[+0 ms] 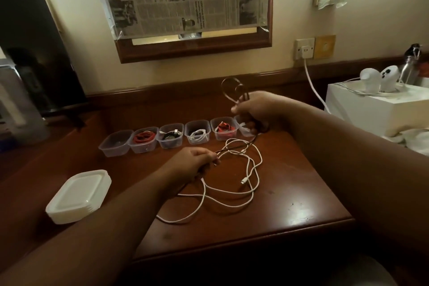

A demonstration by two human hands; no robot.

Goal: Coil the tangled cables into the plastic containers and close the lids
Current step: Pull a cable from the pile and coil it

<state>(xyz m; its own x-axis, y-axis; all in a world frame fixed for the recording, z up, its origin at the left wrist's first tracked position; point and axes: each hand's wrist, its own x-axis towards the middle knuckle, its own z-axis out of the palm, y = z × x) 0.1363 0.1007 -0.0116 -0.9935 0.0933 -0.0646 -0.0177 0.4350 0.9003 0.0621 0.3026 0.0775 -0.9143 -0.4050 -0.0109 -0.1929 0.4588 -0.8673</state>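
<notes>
My right hand [255,105] is raised above the right end of the container row and grips loops of a dark brown cable [228,89]. That cable runs down to my left hand [193,163], which pinches its other stretch just above the table. A loose white cable [232,195] sprawls on the wooden table [290,204] between my arms. Several clear plastic containers [116,146] stand in a row at the back, most holding coiled cables; the leftmost looks empty. The rightmost container is partly hidden behind my right hand.
A stack of white lids [79,195] lies at the table's front left. A white box [376,111] with chargers stands to the right. A white cord [312,83] hangs from a wall socket. A framed mirror covered in newspaper [185,2] hangs above.
</notes>
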